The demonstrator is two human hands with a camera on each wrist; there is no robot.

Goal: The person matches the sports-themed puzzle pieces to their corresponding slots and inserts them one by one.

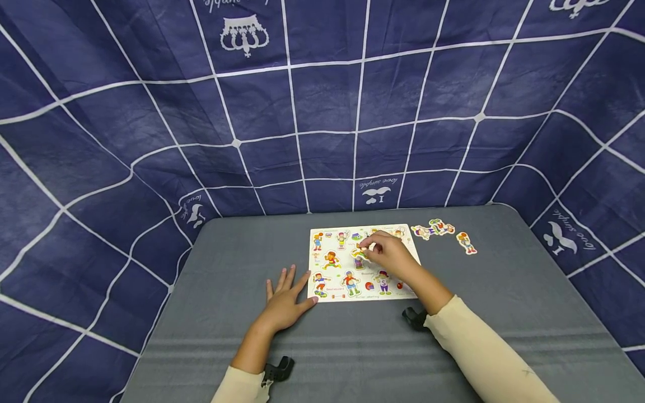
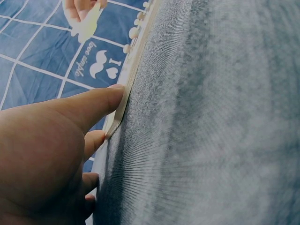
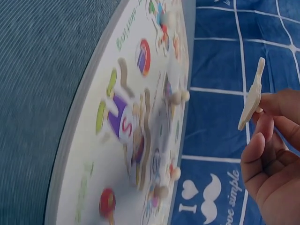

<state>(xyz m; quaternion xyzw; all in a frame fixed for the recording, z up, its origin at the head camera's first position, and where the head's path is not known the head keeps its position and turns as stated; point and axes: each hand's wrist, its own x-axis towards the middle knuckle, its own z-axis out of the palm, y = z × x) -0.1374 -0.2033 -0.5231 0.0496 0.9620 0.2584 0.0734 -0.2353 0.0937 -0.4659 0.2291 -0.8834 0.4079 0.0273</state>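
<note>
A wooden knob puzzle board (image 1: 339, 280) with printed sports figures lies on the grey table. My left hand (image 1: 285, 305) rests flat with spread fingers at the board's left side; in the left wrist view, its thumb (image 2: 105, 101) touches the board's edge. Above the board, my right hand (image 1: 390, 254) pinches a puzzle piece (image 3: 252, 101) by its small knob, between thumb and fingertips. That piece is raised off the board and appears edge-on in the right wrist view. Its picture is mostly hidden there. Several knobbed figures sit on the board.
Two loose puzzle pieces (image 1: 442, 226) lie close together off the board's far right corner. Another loose figure piece (image 1: 466, 243) lies farther right. Blue curtain cloth (image 1: 327, 157) with white lines surrounds the back and sides of the grey table (image 1: 227, 252).
</note>
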